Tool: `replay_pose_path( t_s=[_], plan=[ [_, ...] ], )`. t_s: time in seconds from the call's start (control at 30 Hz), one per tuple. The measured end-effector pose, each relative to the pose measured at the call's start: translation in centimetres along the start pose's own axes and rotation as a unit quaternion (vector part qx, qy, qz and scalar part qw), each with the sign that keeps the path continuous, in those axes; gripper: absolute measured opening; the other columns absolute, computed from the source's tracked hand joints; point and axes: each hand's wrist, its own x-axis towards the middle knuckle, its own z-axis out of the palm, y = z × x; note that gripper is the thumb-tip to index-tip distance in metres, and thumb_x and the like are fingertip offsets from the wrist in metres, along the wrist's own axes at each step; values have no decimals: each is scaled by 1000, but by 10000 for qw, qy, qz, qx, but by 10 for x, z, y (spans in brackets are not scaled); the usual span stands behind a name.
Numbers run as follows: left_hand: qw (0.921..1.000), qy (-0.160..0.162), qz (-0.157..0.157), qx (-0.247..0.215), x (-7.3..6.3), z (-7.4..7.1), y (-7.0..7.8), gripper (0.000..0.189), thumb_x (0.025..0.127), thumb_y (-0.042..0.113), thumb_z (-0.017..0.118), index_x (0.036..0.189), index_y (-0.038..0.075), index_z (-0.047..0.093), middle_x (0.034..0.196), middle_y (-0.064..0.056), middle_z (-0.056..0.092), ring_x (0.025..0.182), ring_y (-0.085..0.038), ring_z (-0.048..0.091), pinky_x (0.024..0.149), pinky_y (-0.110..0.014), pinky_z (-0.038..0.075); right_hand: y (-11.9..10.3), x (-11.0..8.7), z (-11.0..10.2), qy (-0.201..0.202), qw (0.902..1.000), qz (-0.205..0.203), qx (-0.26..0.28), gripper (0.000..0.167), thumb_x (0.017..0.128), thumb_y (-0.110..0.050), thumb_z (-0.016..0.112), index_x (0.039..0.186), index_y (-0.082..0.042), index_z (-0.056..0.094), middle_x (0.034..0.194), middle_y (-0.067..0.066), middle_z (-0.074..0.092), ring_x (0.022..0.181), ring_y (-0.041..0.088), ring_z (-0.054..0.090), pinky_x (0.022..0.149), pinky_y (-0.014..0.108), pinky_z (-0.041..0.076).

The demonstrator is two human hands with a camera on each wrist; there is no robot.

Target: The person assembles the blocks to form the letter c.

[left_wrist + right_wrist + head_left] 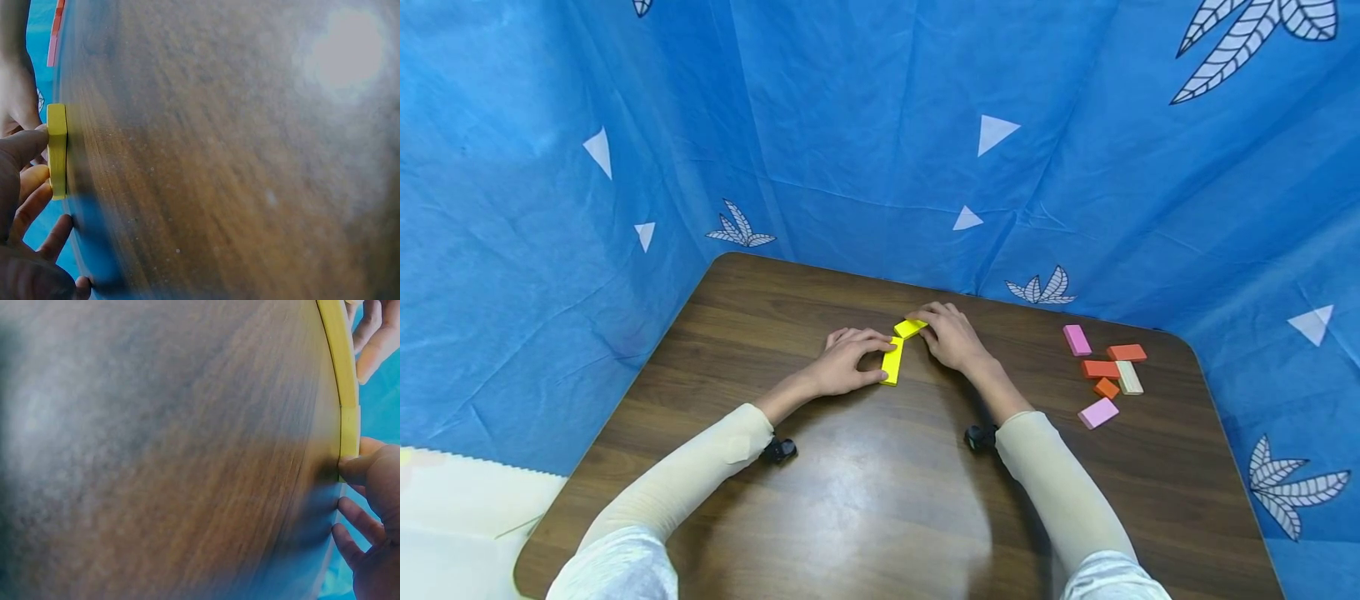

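Two yellow blocks lie on the wooden table, their ends meeting at an angle. My left hand (842,364) holds the nearer yellow block (892,362), thumb at its near end and fingers by its far end. The farther yellow block (909,328) is pinched by my right hand (951,337), whose fingers cover its right end. In the left wrist view, thumb and fingers are on the side of the nearer yellow block (57,150). The right wrist view has the right thumb against the farther yellow block (349,434), its end touching the other.
To the right on the table (850,517) lie several loose blocks: a pink block (1077,340), another pink block (1098,413), a red block (1127,352), a small orange block (1107,388) and a cream block (1129,377). A blue curtain (850,125) surrounds the table's back and sides.
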Motion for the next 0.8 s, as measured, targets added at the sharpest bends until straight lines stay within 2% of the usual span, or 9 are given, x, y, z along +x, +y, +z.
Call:
replay_pose_path(
  t_s=[0.8],
  plan=[
    [10000, -13, -23, 45, 0, 1, -2, 51, 101, 40, 75, 149, 25, 65, 161, 5, 57, 152, -27, 47, 126, -71, 19, 1, 1, 0, 20, 9999, -107, 30, 42, 108, -11, 64, 148, -21, 66, 151, 10, 65, 137, 36, 57, 116, 61, 47]
  ],
)
